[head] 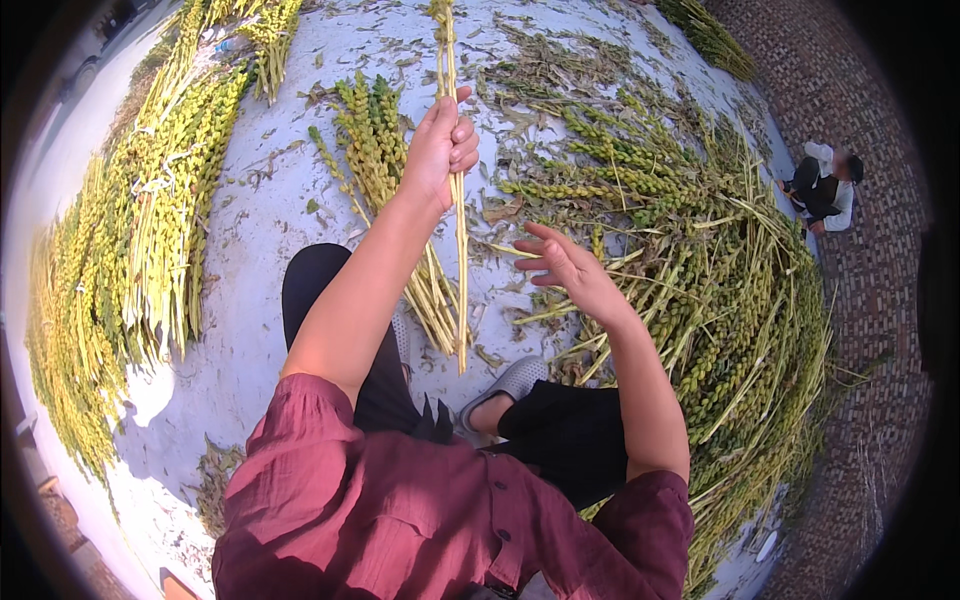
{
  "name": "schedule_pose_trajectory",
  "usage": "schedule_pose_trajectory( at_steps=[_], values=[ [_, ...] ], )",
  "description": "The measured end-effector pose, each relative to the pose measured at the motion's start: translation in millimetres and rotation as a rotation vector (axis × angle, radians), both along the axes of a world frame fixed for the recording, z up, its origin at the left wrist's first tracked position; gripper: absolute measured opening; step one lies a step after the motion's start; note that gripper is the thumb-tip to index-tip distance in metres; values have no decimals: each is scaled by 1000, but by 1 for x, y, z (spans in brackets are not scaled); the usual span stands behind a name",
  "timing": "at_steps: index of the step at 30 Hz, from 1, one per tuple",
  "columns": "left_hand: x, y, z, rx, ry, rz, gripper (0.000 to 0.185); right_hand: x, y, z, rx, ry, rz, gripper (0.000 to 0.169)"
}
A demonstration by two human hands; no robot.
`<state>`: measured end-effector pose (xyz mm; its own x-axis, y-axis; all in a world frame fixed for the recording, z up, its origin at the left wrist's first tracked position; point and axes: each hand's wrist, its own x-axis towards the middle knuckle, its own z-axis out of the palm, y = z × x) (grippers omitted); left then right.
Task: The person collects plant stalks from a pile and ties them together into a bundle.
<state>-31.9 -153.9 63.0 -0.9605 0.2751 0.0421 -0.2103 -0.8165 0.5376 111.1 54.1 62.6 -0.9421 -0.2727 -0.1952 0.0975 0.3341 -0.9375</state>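
Observation:
My left hand [444, 146] is closed around a few long plant stalks [461, 285], held upright in the view, with their cut ends pointing towards me and their tops running past the upper edge. My right hand [559, 270] holds nothing; its fingers are spread, a little right of the stalks. Below and left of my left hand, a small bundle of stalks with green-yellow seed pods [371, 142] lies on the pale ground. A large loose heap of the same podded stalks [720, 300] spreads beside my right forearm.
At the left lie big bundles of podded stalks [161, 217], some tied with white strips. Dry leaves [570, 56] litter the pale ground sheet. Another bundle [709, 41] lies at the upper right. A person [825, 184] is on the brick paving [870, 300] beyond the heap. My grey shoe [517, 379] is near the stalk ends.

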Motion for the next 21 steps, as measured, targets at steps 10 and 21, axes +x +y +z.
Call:
schedule_pose_trajectory(
  at_steps=[10, 21],
  values=[
    [-21, -69, -7, -439, -112, 324, 48, -38, -115, 4, -117, 254, -184, 30],
    [-9, -138, 14, -306, -31, 703, 36, -119, -171, -139, 432, 502, -263, 33]
  ],
)
